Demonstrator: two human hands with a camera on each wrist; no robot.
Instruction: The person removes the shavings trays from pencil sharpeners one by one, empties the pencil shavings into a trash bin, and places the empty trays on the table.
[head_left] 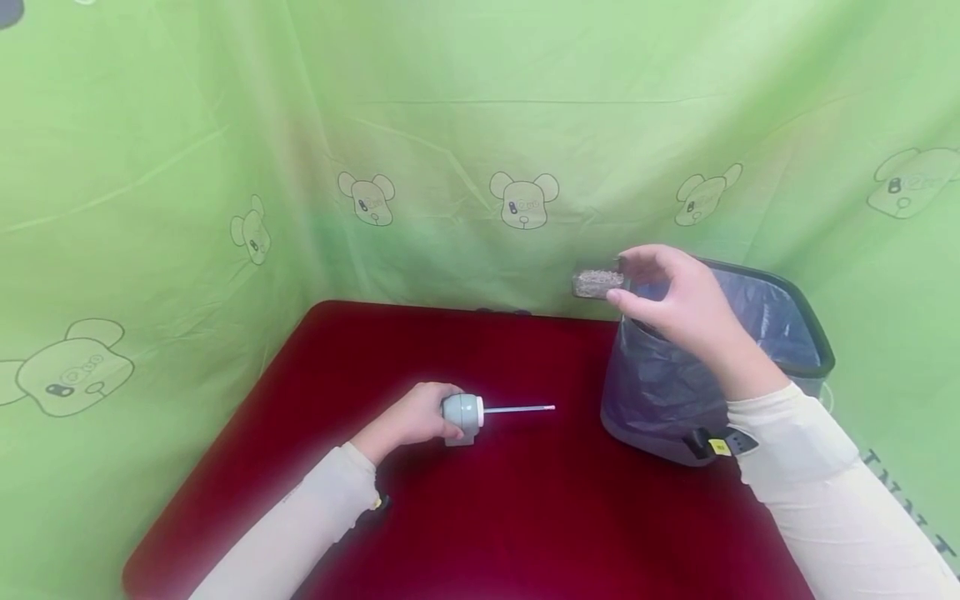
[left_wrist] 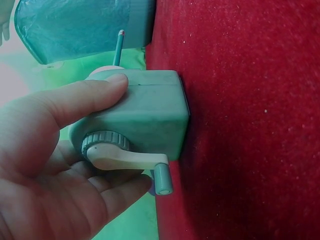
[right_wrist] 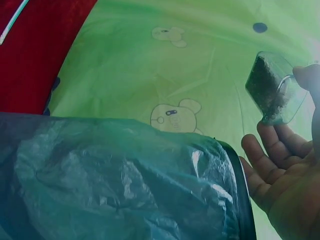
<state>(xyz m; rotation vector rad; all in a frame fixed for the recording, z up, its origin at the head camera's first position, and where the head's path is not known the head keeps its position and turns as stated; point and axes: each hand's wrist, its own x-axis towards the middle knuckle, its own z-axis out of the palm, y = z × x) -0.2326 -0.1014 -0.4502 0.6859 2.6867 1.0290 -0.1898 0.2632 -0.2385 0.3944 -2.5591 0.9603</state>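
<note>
With your left hand (head_left: 412, 414) you held the pale green sharpener (head_left: 462, 417) on the red table (head_left: 420, 350), thumb and fingers curled about its body. The pencil (head_left: 517, 409) stuck out of its front, towards the lined bin (head_left: 652, 392) (the crank (left_wrist: 127, 159) was on its side). Your right hand (head_left: 682, 304) pinched the clear container (head_left: 597, 284), which had shavings (right_wrist: 263, 85) inside, near the bin's rim.
</note>
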